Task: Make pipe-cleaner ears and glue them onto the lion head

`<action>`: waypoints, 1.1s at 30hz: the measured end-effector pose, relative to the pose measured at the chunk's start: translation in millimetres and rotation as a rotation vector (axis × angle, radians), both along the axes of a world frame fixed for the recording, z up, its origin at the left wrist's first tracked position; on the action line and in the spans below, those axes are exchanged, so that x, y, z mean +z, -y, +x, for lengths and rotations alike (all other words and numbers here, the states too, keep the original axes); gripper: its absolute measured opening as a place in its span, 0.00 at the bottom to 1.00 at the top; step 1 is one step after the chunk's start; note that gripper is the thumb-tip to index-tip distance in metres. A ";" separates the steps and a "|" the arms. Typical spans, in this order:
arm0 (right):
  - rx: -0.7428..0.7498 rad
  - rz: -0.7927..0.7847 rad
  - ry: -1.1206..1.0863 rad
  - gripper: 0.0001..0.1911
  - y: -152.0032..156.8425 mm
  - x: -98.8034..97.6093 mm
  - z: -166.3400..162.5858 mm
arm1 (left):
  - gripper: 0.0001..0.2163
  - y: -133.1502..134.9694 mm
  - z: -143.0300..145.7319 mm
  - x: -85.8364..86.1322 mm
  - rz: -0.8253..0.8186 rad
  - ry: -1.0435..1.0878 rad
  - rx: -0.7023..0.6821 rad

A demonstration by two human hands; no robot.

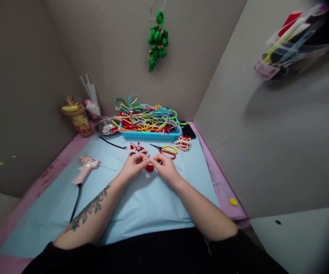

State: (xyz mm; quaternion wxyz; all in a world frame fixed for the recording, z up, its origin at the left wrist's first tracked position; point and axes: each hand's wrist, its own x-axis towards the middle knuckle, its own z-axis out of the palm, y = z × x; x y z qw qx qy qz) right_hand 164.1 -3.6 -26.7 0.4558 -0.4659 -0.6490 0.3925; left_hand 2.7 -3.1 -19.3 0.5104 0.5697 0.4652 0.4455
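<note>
Over the middle of the blue cloth, my left hand pinches a small pale piece, too small to tell its kind. My right hand meets it with thumb and forefinger pressed together; what lies in that pinch is hidden. A red rounded piece shows just below the fingertips; whether it hangs from them or rests on the cloth I cannot tell. Behind my left hand, partly covered, lies a white, red and blue pipe-cleaner animal head. Scissors with yellow and red handles lie open beyond my right hand.
A blue tray of colourful pipe cleaners stands at the back, beside a metal bowl. Another pipe-cleaner head and a dark phone lie right. A pink glue gun lies left; a cup stands behind it.
</note>
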 end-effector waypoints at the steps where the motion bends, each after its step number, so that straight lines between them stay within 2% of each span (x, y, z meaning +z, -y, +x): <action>1: -0.001 0.014 0.013 0.11 0.5 -0.2 -0.3 | 0.18 0.1 0.4 0.0 -0.001 0.002 0.003; 6: -0.030 0.170 0.068 0.06 3.6 -0.6 2.1 | 0.18 2.5 2.9 2.6 -0.098 0.120 -0.005; 14: -0.010 0.452 0.207 0.08 4.4 -4.9 7.1 | 0.16 5.9 8.0 -0.7 -0.294 0.337 -0.040; 20: -0.031 0.668 0.140 0.07 1.8 -10.3 4.7 | 0.18 6.7 10.8 -1.5 -0.357 0.401 -0.044; 27: -0.044 0.575 0.017 0.04 2.1 -9.5 2.6 | 0.18 8.0 10.7 2.4 -0.251 0.351 0.005; 33: -0.035 0.513 0.004 0.05 2.4 -9.0 2.9 | 0.18 8.3 10.6 2.3 -0.180 0.300 0.023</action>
